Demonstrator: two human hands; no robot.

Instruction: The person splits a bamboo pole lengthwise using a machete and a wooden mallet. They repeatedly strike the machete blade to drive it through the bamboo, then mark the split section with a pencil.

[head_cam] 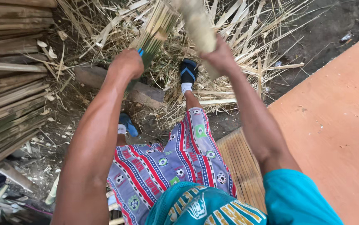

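My left hand (126, 63) grips a bundle of thin green bamboo strips (157, 30) that fans upward toward the top of the head view. A small blue thing shows at its fingers. My right hand (217, 56) is closed around a pale, blurred bamboo piece (198, 25) held just right of the bundle. Both arms reach forward over my knees in patterned shorts (175, 158). My feet in blue sandals (187, 71) rest on the dirt among the shavings.
A heap of pale bamboo shavings (246, 37) covers the ground ahead. Stacked split bamboo slats (8, 91) lie at the left. An orange board (337, 125) fills the right, with a slatted bamboo mat (239, 166) beside my leg. A wooden block (146, 93) lies near my feet.
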